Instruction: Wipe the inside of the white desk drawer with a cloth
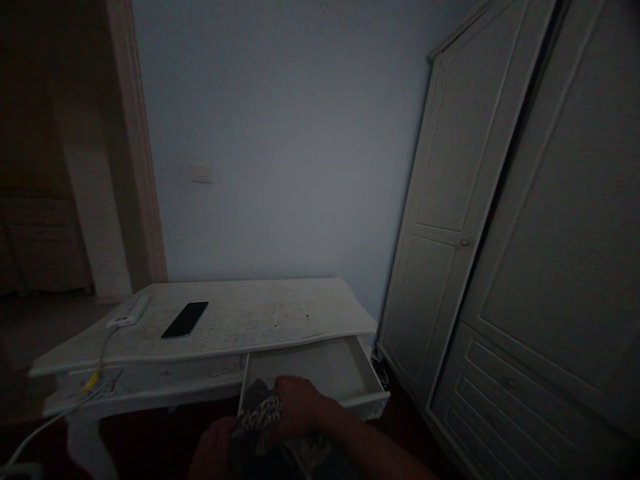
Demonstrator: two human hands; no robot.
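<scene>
From where I stand, the right hand (pixel 297 403) is closed around a bunched patterned cloth (pixel 263 415), near the front left corner of the open drawer (pixel 325 365). The left hand (pixel 215 445) is beside the cloth, low and left of the drawer; it is too dark, so I cannot tell its grip. A fold could catch on the drawer's edge, because the bundle is so near. The drawer could also tilt, if the right forearm (pixel 363 437) leans on it.

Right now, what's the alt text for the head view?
A right hand grips bunched cloth, the left hand beside it, at the open drawer of a white desk. A phone lies on top; a wardrobe stands to the right.
</scene>
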